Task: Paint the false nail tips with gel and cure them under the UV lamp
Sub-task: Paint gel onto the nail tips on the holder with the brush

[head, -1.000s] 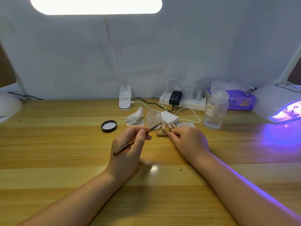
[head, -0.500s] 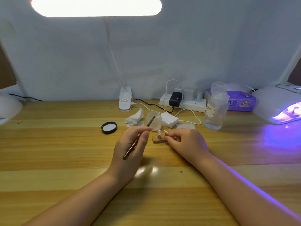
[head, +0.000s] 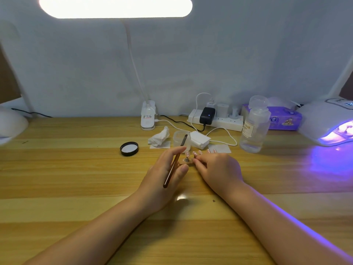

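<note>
Readable text is pretty thin here: the clear pump bottle (head: 252,129) has a label where I can make out "NAIL" and that's it; the print on the purple tissue pack (head: 284,120) behind it is too small to read.

Using the little gel jar (head: 181,139) as the reference and going left to right: the black lid (head: 129,148) lies well to the left of it, inside facing up, and a crumpled tissue (head: 159,138) is just left of the jar. The left hand (head: 164,176) is in front of the jar, fingers curled around a brush (head: 174,163). The brush is slim with a dark brown handle, long axis running from near-left up to far-right, bristle end pointing into the jar's mouth, butt end back over the hand.

Just in front of the jar and slightly right is the small wooden holder (head: 186,161) with the false nail tips (head: 194,153) fanned out on stems, pale pink. The right hand (head: 217,169) rests beside it, fingertips pinching the holder's right edge.

Behind the jar there's a white power strip (head: 217,122). Far right of the jar, the white UV lamp (head: 328,125) glows purple onto the wooden table (head: 76,178).
</note>
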